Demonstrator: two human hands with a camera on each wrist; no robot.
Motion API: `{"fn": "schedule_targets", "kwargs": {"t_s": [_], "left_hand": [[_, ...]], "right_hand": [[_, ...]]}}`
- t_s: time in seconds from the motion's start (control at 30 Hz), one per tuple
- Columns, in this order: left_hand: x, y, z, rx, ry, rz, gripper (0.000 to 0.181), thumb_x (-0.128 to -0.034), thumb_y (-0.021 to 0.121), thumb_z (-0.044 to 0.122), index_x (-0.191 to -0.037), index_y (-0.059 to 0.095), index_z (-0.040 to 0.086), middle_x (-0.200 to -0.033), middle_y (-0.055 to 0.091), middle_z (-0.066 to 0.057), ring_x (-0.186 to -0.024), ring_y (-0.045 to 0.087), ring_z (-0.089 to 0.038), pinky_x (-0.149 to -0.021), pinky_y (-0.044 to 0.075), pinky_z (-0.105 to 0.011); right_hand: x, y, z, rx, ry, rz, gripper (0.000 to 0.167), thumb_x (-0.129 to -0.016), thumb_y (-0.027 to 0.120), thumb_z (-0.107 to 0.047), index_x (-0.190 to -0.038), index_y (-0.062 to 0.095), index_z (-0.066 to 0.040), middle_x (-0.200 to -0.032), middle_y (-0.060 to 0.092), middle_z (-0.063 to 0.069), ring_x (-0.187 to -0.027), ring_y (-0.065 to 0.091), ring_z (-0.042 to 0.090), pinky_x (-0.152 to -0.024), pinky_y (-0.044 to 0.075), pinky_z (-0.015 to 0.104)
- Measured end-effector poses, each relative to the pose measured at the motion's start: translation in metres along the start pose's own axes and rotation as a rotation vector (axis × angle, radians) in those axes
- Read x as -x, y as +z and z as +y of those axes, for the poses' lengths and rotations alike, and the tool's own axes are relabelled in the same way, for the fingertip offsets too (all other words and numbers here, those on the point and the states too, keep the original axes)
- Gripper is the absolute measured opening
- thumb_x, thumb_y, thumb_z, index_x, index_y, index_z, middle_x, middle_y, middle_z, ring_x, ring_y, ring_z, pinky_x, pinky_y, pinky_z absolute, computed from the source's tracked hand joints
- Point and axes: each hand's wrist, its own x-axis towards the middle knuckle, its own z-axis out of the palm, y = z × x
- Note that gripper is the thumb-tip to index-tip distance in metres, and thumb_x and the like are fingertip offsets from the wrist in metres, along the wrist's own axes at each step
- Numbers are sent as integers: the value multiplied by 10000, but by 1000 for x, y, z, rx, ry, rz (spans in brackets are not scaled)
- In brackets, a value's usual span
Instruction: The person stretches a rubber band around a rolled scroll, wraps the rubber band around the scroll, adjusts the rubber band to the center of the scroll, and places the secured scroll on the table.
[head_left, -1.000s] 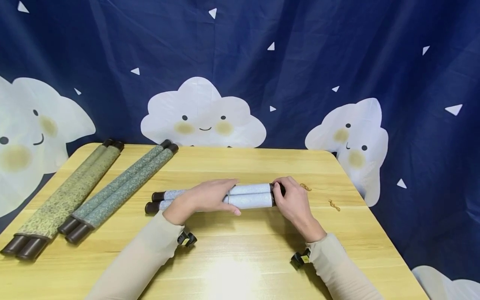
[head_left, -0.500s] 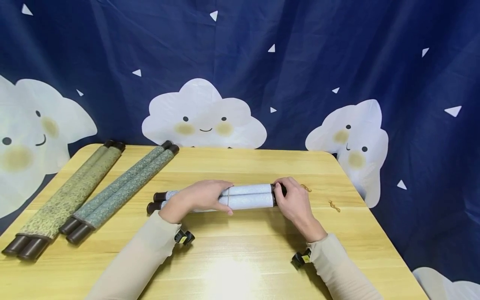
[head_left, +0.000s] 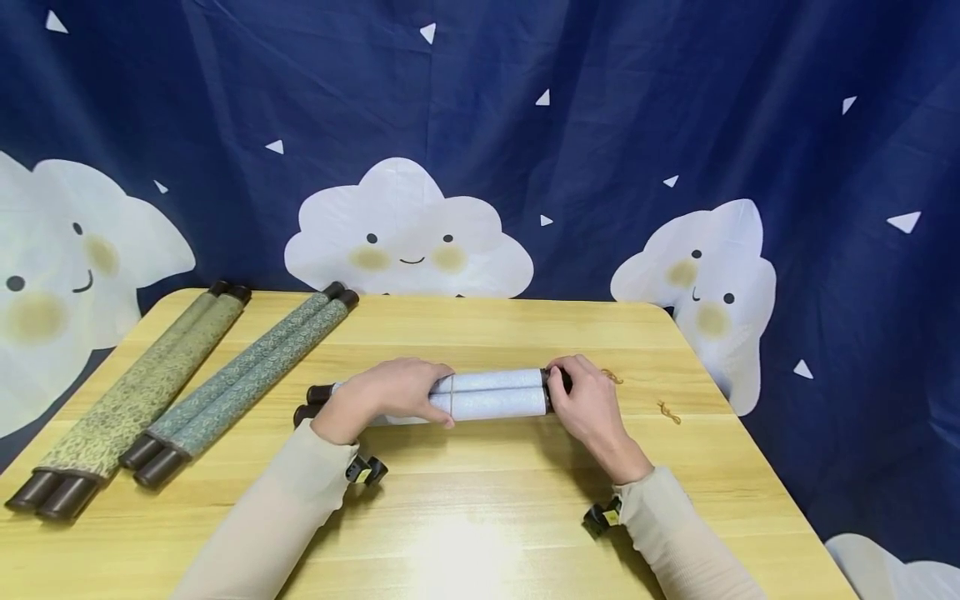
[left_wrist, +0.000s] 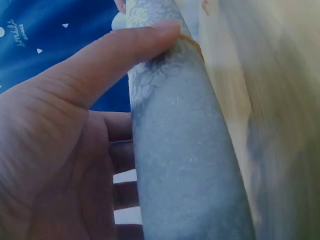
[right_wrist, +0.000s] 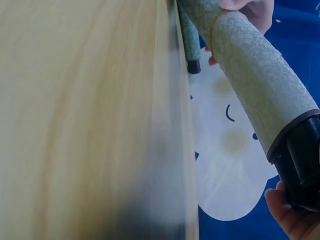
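A pale blue brocade scroll (head_left: 498,393), rolled from both ends into two parallel rolls, lies across the middle of the table. Dark brown knobs tip its ends. My left hand (head_left: 390,390) grips it left of centre, thumb on the near side and fingers on the far side. In the left wrist view the thumb presses beside a thin tan band (left_wrist: 194,44) that loops around the scroll. My right hand (head_left: 590,404) holds the dark knobs (right_wrist: 302,160) at the right end, fingers curled around them. Part of the scroll is hidden under the left hand.
Two more double-rolled scrolls, a green one (head_left: 255,375) and a yellow-olive one (head_left: 142,383), lie slanted on the table's left side. Small tan cords (head_left: 670,412) rest at the right. A blue curtain (head_left: 480,100) with clouds hangs behind the wooden table (head_left: 525,517).
My left hand has slid left along the scroll, and the tan band has shifted slightly left with it. The right hand stays on the end knobs.
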Motion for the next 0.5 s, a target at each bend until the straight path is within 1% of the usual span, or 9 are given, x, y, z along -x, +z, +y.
{"fn": "schedule_targets", "kwargs": {"t_s": [0.07,0.17,0.23,0.27,0.3,0.4,0.5], "left_hand": [[-2,2,1,11,20,11,718,-769,790,512,-1289,569,70,-990,633,21,-859,586,-147,-808,506,-357],[-6,5,4,24,49,49,928,-761,745,604,-1419,460,14,-1215,622,-80,-1072,591,-215,-966,470,-395],[-8,8,6,28,55,69,988,-764,717,633,-1457,410,0,-1310,582,-117,-1160,563,-244,-1019,438,-408],[-9,9,7,31,57,74,985,-770,706,638,-1460,409,1,-1327,574,-121,-1178,556,-249,-1031,430,-412],[-9,10,8,31,58,76,975,-777,700,637,-1459,413,2,-1330,574,-120,-1181,556,-246,-1035,427,-409],[-10,11,7,43,60,71,843,-792,728,584,-1384,504,27,-1172,637,-57,-1022,604,-193,-934,489,-383],[-9,10,5,54,57,71,717,-786,765,534,-1293,571,65,-1026,640,15,-880,597,-140,-833,515,-358]], "right_hand": [[1,-1,0,-3,7,3,189,-935,556,-181,-933,716,-81,-914,677,77,-837,659,289,-737,533,478],[1,-3,0,-4,15,13,188,-936,556,-179,-932,715,-78,-913,676,79,-832,661,291,-731,532,478],[1,-3,0,-1,16,13,187,-932,560,-182,-934,714,-77,-913,674,80,-829,661,293,-727,531,480],[1,-3,0,0,16,15,185,-930,563,-183,-934,715,-77,-911,674,80,-827,662,293,-724,531,481],[1,-3,0,0,16,13,184,-928,565,-183,-934,715,-77,-910,673,80,-826,661,293,-724,532,479],[1,-3,0,2,14,8,187,-926,567,-188,-940,716,-76,-918,674,81,-833,662,297,-731,532,481],[0,-3,0,0,12,2,191,-930,564,-192,-944,718,-79,-924,675,82,-840,662,300,-738,531,484]]}}
